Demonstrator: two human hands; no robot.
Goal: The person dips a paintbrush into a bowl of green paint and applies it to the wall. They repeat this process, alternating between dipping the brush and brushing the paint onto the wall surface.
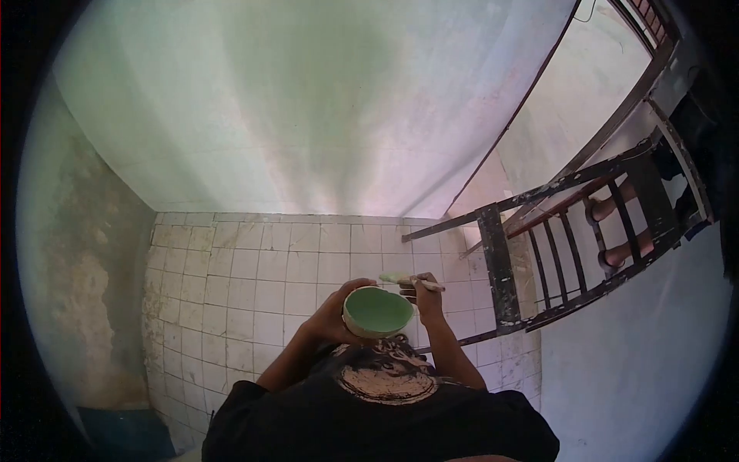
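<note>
My left hand (332,314) is wrapped around the side of a bowl (350,325) in front of my chest. Green paint (379,312) shows inside the bowl. Just beyond its right rim, my right hand (425,296) grips a paintbrush (433,286) by the handle. The brush points left, and its bristles (392,278) carry pale green paint above the far rim of the bowl, apart from it.
A wall (308,100) with uneven green patches rises ahead, above a white tiled floor (254,281). To the right, a dark, paint-spotted wooden chair (500,266) leans near the doorway. Another person's feet (620,254) show behind its slats.
</note>
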